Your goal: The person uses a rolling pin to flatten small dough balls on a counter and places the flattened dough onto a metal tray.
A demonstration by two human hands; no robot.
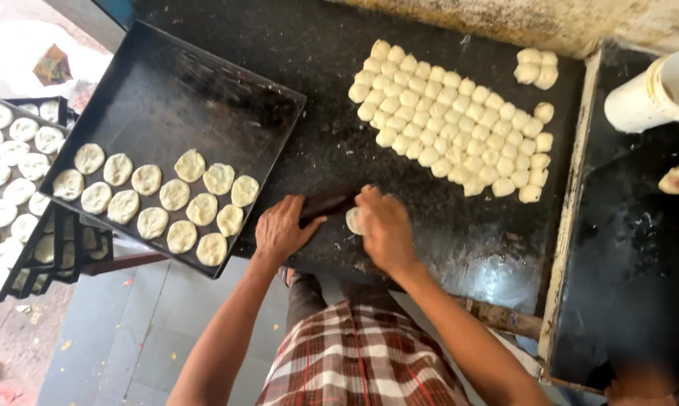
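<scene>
Dark worktop [339, 60] bears dough balls [452, 124] beyond both hands grasping a rolling pin [326, 204].

White cylindrical tub [651, 94] lying on its side at the right edge of the dark worktop, open mouth facing right, pale crumpled bag [24, 56] with a small multicoloured printed patch [52, 65] at upper left, no signs or screens visible
</scene>
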